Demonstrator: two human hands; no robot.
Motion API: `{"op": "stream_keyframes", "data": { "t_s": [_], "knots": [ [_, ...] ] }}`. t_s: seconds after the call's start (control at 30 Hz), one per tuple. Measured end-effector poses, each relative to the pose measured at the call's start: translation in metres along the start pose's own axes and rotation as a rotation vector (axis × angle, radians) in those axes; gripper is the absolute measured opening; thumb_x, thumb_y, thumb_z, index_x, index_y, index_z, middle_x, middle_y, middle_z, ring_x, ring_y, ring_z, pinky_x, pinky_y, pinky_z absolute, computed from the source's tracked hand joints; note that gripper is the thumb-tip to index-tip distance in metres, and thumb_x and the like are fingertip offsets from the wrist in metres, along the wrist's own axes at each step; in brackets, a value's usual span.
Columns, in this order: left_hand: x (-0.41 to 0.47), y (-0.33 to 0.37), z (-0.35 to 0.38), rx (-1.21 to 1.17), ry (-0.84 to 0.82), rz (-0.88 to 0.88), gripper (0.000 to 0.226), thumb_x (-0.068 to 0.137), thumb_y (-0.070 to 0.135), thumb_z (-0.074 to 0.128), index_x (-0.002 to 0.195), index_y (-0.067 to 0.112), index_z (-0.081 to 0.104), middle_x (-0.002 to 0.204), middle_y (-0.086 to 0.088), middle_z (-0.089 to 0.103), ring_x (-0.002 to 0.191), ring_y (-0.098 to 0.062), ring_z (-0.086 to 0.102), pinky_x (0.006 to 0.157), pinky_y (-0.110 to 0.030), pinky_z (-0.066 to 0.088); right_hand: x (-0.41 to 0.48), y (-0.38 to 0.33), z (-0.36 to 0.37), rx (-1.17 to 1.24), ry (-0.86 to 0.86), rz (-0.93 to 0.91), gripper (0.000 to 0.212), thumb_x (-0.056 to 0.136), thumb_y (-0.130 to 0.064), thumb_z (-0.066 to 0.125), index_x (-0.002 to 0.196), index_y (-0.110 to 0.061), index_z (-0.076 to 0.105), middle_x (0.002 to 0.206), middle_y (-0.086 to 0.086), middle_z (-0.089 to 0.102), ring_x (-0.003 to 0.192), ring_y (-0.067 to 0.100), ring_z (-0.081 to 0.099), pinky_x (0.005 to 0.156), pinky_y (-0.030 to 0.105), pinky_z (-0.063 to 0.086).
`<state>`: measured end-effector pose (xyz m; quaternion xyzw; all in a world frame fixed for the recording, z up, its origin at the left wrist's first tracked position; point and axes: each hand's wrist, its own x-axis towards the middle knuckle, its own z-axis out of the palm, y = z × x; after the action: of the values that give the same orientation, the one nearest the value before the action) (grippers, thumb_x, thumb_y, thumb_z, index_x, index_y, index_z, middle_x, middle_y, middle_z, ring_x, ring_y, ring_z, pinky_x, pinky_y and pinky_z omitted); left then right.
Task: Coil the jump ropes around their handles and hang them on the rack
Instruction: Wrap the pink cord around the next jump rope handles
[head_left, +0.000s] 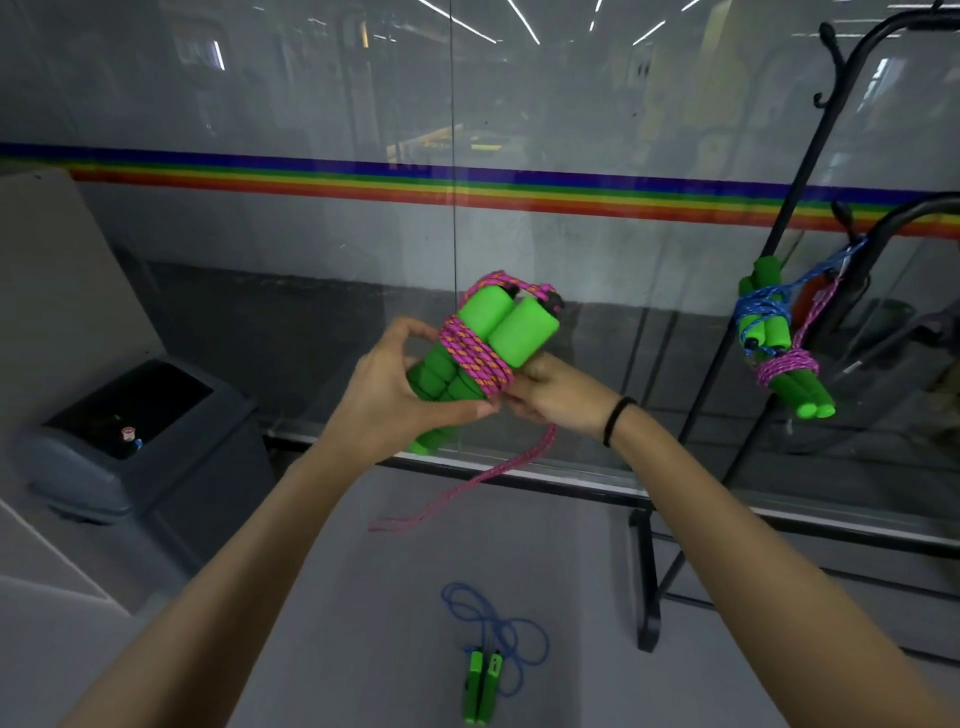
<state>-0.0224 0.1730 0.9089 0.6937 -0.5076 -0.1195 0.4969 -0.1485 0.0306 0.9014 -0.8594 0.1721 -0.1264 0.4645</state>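
Observation:
My left hand (395, 387) grips two green foam handles (498, 327) held side by side at chest height. A pink rope (475, 358) is wound several turns around their middle. My right hand (553, 395) pinches the rope just under the handles, and the rope's loose tail (467, 483) dangles down to the left. On the black rack (779, 249) at the right hang two coiled ropes with green handles: one wrapped in blue rope (763, 306), one in pink rope (789, 374). A blue rope with green handles (483, 675) lies loose on the floor below.
A grey waste bin (135, 441) stands at the left against a glass wall with a rainbow stripe (467, 187). The rack's base (647, 587) rests on the grey floor to the right of the blue rope.

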Motion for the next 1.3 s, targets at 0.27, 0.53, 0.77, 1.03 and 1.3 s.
{"op": "stream_keyframes", "data": {
  "t_s": [0.27, 0.53, 0.77, 1.03, 1.3],
  "knots": [
    [0.008, -0.016, -0.004, 0.143, 0.068, -0.014, 0.074, 0.047, 0.046, 0.087, 0.106, 0.025, 0.049, 0.084, -0.001, 0.070, 0.077, -0.016, 0.068, 0.070, -0.039, 0.058, -0.008, -0.014, 0.004, -0.295, -0.105, -0.036, 0.036, 0.099, -0.028, 0.034, 0.072, -0.024, 0.058, 0.056, -0.008, 0.046, 0.044, -0.003, 0.044, 0.053, 0.011, 0.035],
    [0.010, -0.014, -0.005, 0.467, -0.059, 0.015, 0.078, 0.054, 0.044, 0.084, 0.124, 0.039, 0.049, 0.105, 0.003, 0.069, 0.100, -0.023, 0.064, 0.084, -0.040, 0.052, -0.028, -0.051, -0.018, -0.596, -0.169, -0.194, 0.025, 0.090, -0.033, 0.055, 0.076, -0.016, 0.069, 0.051, -0.008, 0.044, 0.051, -0.001, 0.046, 0.052, 0.013, 0.033],
    [-0.002, 0.000, 0.006, 0.608, -0.457, 0.226, 0.061, 0.061, 0.048, 0.079, 0.115, 0.049, 0.050, 0.097, 0.013, 0.069, 0.091, -0.009, 0.063, 0.066, -0.025, 0.035, -0.020, -0.059, -0.049, -0.404, -0.105, -0.224, 0.029, 0.072, -0.045, 0.068, 0.076, -0.016, 0.072, 0.069, 0.010, 0.066, 0.059, 0.005, 0.050, 0.062, 0.026, 0.038],
    [-0.002, 0.006, 0.009, 0.066, -0.226, 0.300, 0.055, 0.050, 0.035, 0.089, 0.099, 0.030, 0.065, 0.089, 0.009, 0.071, 0.080, -0.003, 0.065, 0.073, -0.028, 0.054, -0.013, -0.005, -0.049, 0.042, 0.090, 0.076, 0.024, 0.096, -0.012, 0.044, 0.075, -0.016, 0.055, 0.057, -0.013, 0.065, 0.065, 0.000, 0.058, 0.068, 0.014, 0.044],
    [0.010, -0.003, 0.014, -0.157, 0.101, -0.003, 0.051, 0.042, 0.046, 0.086, 0.082, 0.020, 0.067, 0.074, 0.004, 0.072, 0.065, -0.006, 0.065, 0.066, -0.030, 0.057, -0.020, 0.001, -0.017, -0.046, -0.014, 0.071, 0.041, 0.097, -0.035, 0.036, 0.066, -0.018, 0.057, 0.038, -0.012, 0.039, 0.038, 0.000, 0.032, 0.042, 0.011, 0.028]
  ]
}}
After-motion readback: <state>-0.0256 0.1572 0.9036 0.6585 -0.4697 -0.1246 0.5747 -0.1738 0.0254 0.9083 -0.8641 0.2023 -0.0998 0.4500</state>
